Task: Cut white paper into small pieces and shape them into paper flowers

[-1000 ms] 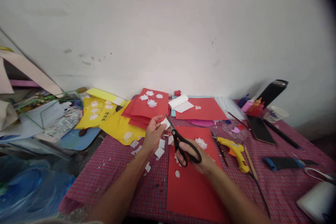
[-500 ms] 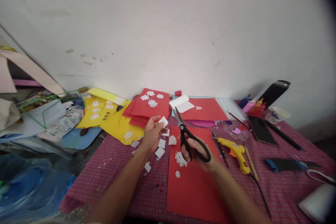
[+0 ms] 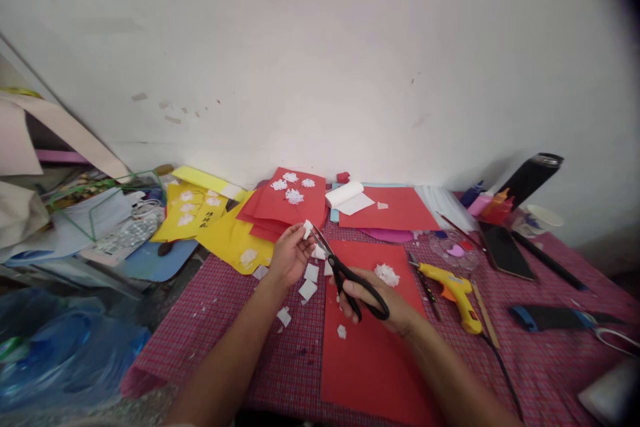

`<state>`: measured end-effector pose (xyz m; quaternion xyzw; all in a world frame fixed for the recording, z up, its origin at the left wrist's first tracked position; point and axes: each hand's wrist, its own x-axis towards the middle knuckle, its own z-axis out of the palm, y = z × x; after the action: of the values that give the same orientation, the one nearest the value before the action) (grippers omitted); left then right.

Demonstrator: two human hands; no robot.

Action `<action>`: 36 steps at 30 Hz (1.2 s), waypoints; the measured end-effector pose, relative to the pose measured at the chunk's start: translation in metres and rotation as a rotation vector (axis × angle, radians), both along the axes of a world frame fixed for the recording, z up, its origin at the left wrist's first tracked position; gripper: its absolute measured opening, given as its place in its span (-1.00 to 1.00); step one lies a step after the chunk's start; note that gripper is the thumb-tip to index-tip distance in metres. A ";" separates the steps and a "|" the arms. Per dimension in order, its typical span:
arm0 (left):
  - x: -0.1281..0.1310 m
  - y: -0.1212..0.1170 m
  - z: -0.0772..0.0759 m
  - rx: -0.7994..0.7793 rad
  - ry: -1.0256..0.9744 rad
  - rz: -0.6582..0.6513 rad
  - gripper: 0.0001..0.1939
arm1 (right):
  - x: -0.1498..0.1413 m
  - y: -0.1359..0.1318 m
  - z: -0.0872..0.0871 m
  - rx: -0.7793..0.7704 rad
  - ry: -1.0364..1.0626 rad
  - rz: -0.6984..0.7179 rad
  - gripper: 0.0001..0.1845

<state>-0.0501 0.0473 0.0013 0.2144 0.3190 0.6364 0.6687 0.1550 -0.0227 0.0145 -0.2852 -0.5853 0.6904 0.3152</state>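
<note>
Flanking red sheet [image 3: 370, 373]: white scraps [image 3: 309, 290] left, glue gun [image 3: 456, 292] right; scissors [image 3: 342, 269] above.

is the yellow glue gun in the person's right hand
No, the right hand holds black-handled scissors, while the yellow glue gun lies on the checkered cloth.

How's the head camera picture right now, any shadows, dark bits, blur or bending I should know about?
Head view: soft, fairly even light on the wall; a soft shadow there, left of the black bottle, which leans, probably from lens distortion; upper right corner dark; white object at lower right smeared; scissors in the right hand reasonably clear.
</note>
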 end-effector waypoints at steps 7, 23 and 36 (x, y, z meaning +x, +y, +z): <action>0.001 0.000 -0.001 0.013 0.006 -0.009 -0.78 | 0.000 0.000 0.000 0.000 0.004 0.000 -0.63; 0.003 -0.001 0.001 0.029 0.022 -0.041 -0.83 | 0.001 0.001 -0.002 -0.028 0.027 -0.021 -0.59; 0.008 -0.005 0.005 0.062 0.169 0.006 -0.70 | 0.001 0.000 -0.003 -0.088 0.036 -0.003 -0.51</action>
<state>-0.0423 0.0422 0.0060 0.2867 0.3550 0.6278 0.6305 0.1555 -0.0231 0.0117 -0.2871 -0.5483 0.7200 0.3139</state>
